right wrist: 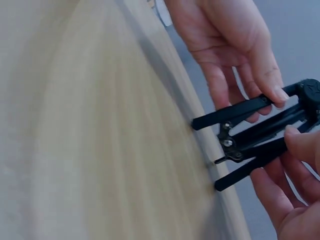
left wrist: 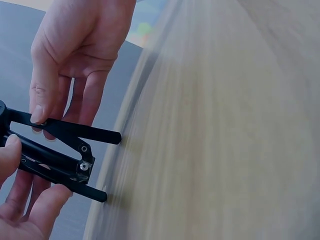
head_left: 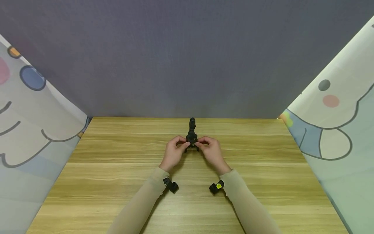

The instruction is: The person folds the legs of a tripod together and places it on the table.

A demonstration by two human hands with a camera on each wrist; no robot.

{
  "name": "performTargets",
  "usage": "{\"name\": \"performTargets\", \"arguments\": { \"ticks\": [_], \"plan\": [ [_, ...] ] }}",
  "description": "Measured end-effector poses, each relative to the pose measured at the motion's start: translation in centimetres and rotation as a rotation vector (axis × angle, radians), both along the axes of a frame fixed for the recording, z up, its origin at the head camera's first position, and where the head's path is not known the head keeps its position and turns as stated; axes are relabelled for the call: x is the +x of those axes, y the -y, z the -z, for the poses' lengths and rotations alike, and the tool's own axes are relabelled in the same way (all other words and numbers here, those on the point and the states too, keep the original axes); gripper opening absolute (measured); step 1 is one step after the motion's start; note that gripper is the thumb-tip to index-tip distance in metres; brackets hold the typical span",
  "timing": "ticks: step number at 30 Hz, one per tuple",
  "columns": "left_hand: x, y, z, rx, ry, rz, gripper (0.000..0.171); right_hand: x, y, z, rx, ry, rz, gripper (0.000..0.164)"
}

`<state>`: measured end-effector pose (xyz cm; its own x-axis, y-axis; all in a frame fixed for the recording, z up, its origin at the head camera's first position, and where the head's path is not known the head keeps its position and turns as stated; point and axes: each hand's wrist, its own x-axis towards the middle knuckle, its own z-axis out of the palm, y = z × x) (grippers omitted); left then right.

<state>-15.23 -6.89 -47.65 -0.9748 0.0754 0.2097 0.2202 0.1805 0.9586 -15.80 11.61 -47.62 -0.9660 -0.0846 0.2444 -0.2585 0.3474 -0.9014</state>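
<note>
A small black tripod [head_left: 192,135] stands upright near the back of the table, between both hands. My left hand [head_left: 173,152] pinches one leg between thumb and fingers from the left. From the right, my right hand [head_left: 213,152] does the same with another leg. In the left wrist view, the tripod's legs [left wrist: 100,134] are spread apart, with hinged braces and a centre column [left wrist: 45,150] between them. The leg tips are right at the table surface. The right wrist view shows the tripod's braces [right wrist: 228,142] and screws from the other side.
The wood-grain table [head_left: 117,188] reaches back to a dark grey upright panel [head_left: 187,58]. Curtains with cartoon prints hang at the left [head_left: 32,113] and right. Each beige sleeve [head_left: 140,201] has a small black camera [head_left: 171,185] at the wrist.
</note>
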Motion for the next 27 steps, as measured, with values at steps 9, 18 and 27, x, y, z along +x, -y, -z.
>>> {"name": "performTargets", "arguments": {
  "ticks": [9,18,27],
  "plan": [
    [-0.11,-0.12,0.15,0.019,0.017,0.021,0.010,0.33,0.57,0.40,-0.001,-0.053,0.032,0.004],
    [-0.37,-0.18,0.28,0.035,0.023,0.030,0.009,0.13,0.42,0.20,-0.010,-0.042,0.022,0.005],
    [-0.38,0.32,0.00,-0.054,-0.004,0.010,0.006,0.13,-0.16,-0.26,-0.027,0.026,-0.019,0.010]
  ]
}}
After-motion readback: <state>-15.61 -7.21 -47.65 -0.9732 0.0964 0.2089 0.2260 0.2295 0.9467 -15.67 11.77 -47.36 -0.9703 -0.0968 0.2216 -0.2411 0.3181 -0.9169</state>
